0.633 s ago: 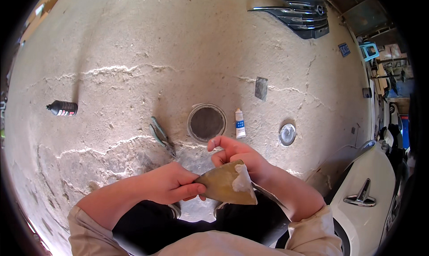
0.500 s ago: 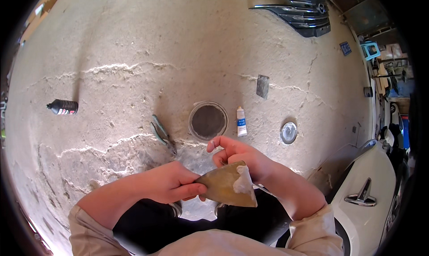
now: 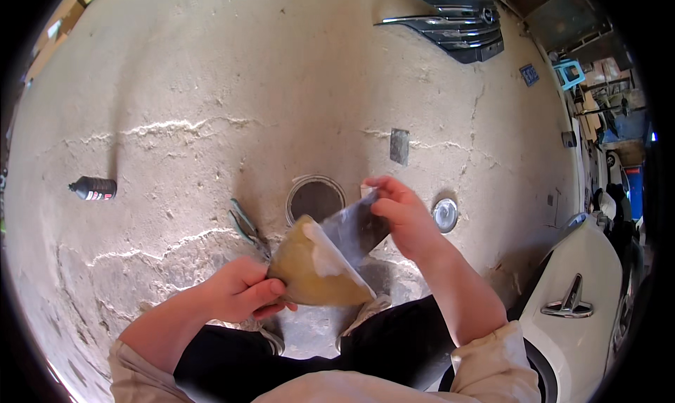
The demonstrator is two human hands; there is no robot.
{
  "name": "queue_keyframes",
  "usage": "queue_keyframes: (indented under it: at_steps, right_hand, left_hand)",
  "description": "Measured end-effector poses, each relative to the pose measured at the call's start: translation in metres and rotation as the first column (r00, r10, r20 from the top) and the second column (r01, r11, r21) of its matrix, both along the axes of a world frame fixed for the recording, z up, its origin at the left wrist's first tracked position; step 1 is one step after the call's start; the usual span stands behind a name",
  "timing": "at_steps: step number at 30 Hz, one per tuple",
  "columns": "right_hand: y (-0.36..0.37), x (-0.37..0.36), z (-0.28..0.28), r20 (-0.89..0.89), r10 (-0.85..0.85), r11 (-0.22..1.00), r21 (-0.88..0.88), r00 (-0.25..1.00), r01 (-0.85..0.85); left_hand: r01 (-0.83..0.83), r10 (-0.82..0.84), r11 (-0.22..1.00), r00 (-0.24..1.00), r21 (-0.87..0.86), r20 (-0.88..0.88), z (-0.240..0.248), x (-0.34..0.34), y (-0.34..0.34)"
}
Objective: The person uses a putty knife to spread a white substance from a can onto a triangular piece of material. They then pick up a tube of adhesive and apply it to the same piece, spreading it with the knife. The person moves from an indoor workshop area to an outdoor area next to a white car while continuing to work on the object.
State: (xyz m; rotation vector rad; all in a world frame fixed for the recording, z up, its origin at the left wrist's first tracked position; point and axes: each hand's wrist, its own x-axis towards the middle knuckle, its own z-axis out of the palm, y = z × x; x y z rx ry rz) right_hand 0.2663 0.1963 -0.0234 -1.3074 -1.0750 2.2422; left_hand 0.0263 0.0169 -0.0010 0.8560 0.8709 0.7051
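Above the concrete floor point(image 3: 183, 72), the left hand point(image 3: 242, 290) has thumb and fingers clamped on the narrow end of a yellowish spreader point(image 3: 295, 266) bearing white paste point(image 3: 325, 255). The right hand's point(image 3: 404, 216) fingers pinch one end of a dark grey plate point(image 3: 357, 228), its other end at the spreader's wide edge, contact unclear; beyond lie a round dark disc point(image 3: 316, 197) and pliers point(image 3: 245, 226)

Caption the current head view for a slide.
Left hand holds a yellowish spreader bearing white paste, right hand a grey plate, over a concrete floor.
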Motion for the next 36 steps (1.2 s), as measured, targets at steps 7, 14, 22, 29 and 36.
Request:
queue_keyframes:
  at_steps: [7,14,22,29,36]
  right_hand:
    - [0.003,0.019,0.022,-0.083,0.091,0.994,0.063,0.992,-0.086]
    - [-0.012,0.018,0.026,0.087,0.164,0.930,0.318,0.983,-0.183]
    - [-0.024,0.015,0.053,0.320,0.111,0.224,0.914,0.941,-0.338]
    - [-0.020,0.016,0.056,0.318,0.191,-0.072,0.948,0.929,-0.310]
    - [-0.022,0.016,0.058,0.377,0.180,-0.153,0.923,0.909,-0.352]
  left_hand:
    - [-0.348,0.330,0.922,0.935,-0.169,-0.129,-0.003,0.001,-0.001]
    - [-0.265,0.230,0.950,0.951,-0.164,-0.206,-0.007,0.006,0.005]
    - [-0.253,0.204,0.958,0.932,-0.135,-0.301,-0.003,0.008,0.010]
    - [-0.239,0.199,0.967,0.926,-0.089,-0.320,-0.006,0.009,0.010]
    - [-0.241,0.204,0.968,0.921,-0.072,-0.331,-0.011,0.009,0.008]
